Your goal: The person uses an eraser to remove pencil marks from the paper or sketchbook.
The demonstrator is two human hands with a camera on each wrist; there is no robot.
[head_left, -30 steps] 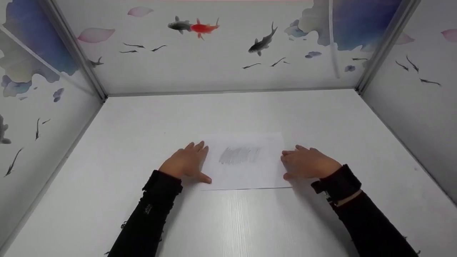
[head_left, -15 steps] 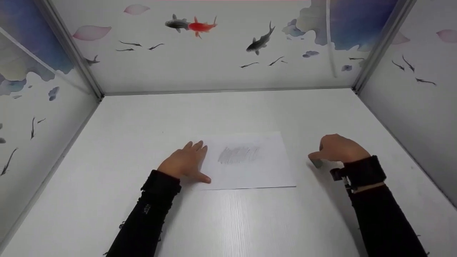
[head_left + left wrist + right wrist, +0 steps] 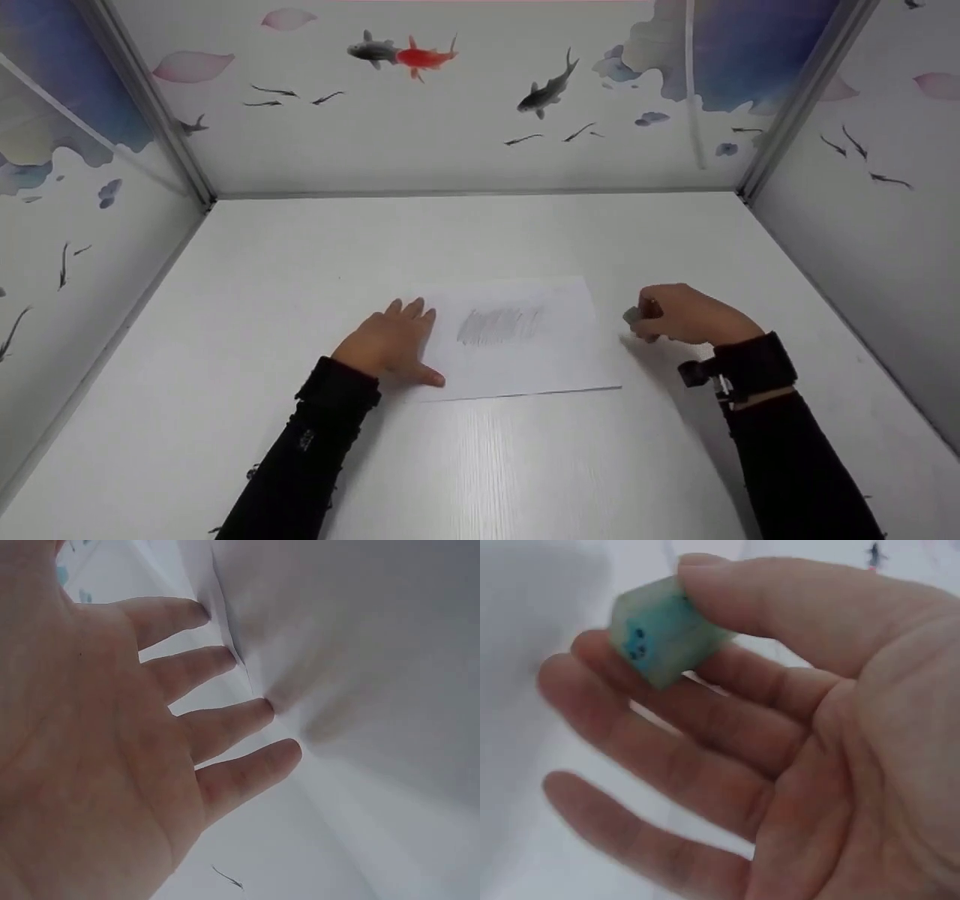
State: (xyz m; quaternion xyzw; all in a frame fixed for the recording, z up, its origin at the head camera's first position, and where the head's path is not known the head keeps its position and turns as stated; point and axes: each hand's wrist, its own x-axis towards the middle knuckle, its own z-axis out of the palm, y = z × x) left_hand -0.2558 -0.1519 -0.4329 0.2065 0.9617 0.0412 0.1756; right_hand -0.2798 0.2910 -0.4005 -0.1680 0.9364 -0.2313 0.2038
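A small pale green eraser point(image 3: 664, 641) is pinched between the thumb and forefinger of the right hand point(image 3: 686, 313), the remaining fingers point(image 3: 667, 787) being held loosely spread beneath it; in the head view the eraser point(image 3: 632, 315) is seen at the tip of that hand, right of centre in the frame and just off the right edge of the sheet of paper point(image 3: 525, 360). The grey pencil scribble point(image 3: 501, 325) lies to the left of the eraser, near the middle of the sheet, with its long axis running left to right across the picture. The sheet is pressed flat on the white table point(image 3: 300, 255) by the left hand point(image 3: 386, 343), whose fingers point(image 3: 225, 727) are laid out straight along the sheet's left edge. The scribble lies between the two hands, at much the same distance from each. Fish are printed on the white walls point(image 3: 450, 112) enclosing the table.
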